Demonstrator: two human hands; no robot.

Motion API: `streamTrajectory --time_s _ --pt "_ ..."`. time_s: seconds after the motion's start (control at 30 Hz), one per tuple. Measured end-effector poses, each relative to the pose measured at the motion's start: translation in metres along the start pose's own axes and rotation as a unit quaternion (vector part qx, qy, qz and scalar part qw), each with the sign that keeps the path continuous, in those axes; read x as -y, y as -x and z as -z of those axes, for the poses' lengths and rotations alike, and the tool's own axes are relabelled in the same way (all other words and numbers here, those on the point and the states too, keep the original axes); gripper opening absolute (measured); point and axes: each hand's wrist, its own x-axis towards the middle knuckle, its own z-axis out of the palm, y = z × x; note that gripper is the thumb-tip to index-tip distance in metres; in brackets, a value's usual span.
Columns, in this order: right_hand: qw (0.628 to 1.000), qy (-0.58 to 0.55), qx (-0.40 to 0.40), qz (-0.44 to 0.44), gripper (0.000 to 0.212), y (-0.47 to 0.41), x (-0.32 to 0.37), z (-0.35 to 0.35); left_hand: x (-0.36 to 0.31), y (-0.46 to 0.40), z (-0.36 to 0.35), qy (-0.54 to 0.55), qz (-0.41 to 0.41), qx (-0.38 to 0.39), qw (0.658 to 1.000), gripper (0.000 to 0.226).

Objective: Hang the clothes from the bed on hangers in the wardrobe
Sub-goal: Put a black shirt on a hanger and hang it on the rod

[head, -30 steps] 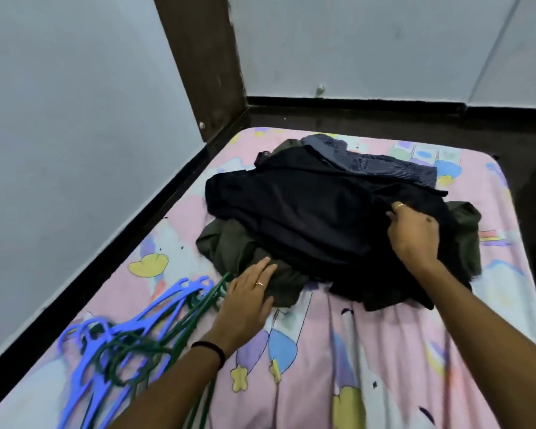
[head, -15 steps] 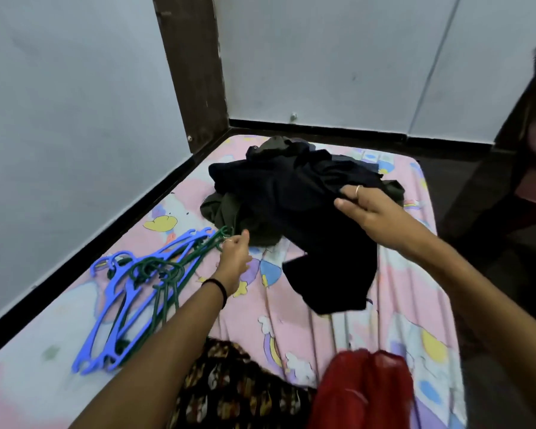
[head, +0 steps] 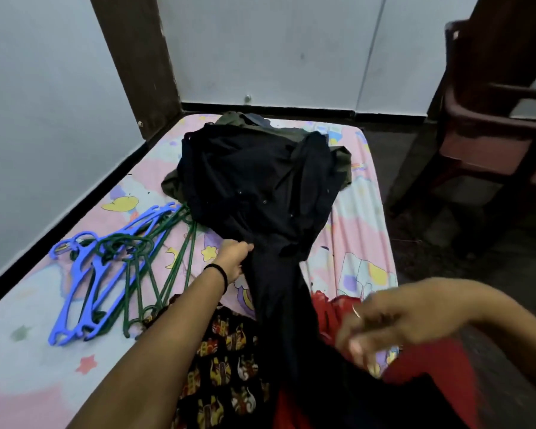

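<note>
**Black garment drawn from pile; hangers untouched**

A black garment (head: 260,187) is seen stretched from the clothes pile at 12 o'clock down toward the person at 6 o'clock, its long axis running along that line. The left hand (head: 234,258) is closed on the garment's left edge about midway along. The right hand (head: 393,320) is held at 4 o'clock, just right of the garment's near end; it is blurred, the fingers appear loosely spread, and no grip is shown. The left hand is judged the nearer to the hangers (head: 115,264), which lie at 9 o'clock of it on the bed (head: 362,230), close by.

Counts: one black garment in hand; one olive garment (head: 342,159) visible beneath the pile, with others possibly hidden. The hangers are tangled; at least two blue and several green are made out, the exact number not determinable. One dark chair (head: 489,119) stands at 2 o'clock.

The wardrobe is not in view.
</note>
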Motion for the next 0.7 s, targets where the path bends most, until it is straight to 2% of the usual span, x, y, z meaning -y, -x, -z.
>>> streamTrajectory --time_s 0.1,0.23,0.27,0.37,0.47,0.6,0.7 --pt "0.989 0.010 -0.095 -0.111 0.041 -0.033 -0.049 0.019 0.019 -0.002 0.017 -0.048 -0.004 -0.016 0.999 0.012" --pt "0.954 0.001 -0.202 -0.220 0.030 -0.076 -0.105 0.051 0.039 -0.010 0.046 -0.098 0.009 -0.032 0.995 0.038" --pt "0.949 0.001 -0.214 -0.233 0.029 -0.087 -0.114 0.057 0.040 -0.010 0.053 -0.119 0.017 -0.024 0.992 0.038" --pt "0.941 0.016 -0.227 -0.249 0.033 -0.121 -0.129 0.071 0.041 -0.013 0.071 -0.201 0.075 0.025 0.976 0.028" --pt "0.935 0.072 -0.247 -0.243 0.037 -0.150 -0.137 0.092 0.037 -0.023 0.081 -0.231 0.118 0.051 0.964 0.031" --pt "0.924 0.130 -0.265 -0.243 0.033 -0.170 -0.139 0.141 0.027 -0.034 0.074 -0.197 0.129 0.045 0.971 0.029" --pt "0.900 0.187 -0.309 -0.245 0.033 -0.180 -0.131 0.191 0.027 -0.052 0.069 -0.144 0.127 0.010 0.981 0.046"
